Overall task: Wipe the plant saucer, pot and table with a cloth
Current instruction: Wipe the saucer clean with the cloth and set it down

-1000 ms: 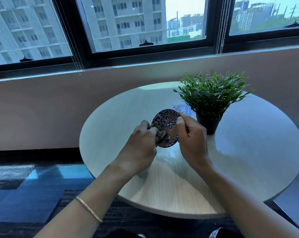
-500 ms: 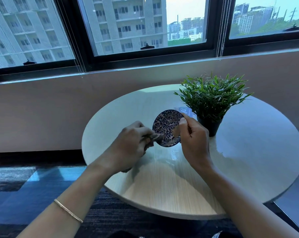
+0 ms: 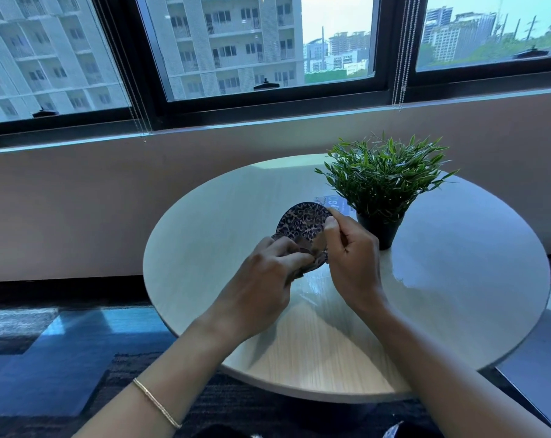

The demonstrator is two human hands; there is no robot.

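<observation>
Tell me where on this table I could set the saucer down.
Bare tabletop: the left side, from the left hand to the rim; the right side, from the pot to the rim; the near edge. Crowded: the middle, where saucer, right hand, pot and a printed card bunch together.

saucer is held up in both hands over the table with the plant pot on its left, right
No. The head view shows the plant pot standing to the right of the saucer, not its left. The left hand and right hand do hold the saucer up over the table.
</observation>
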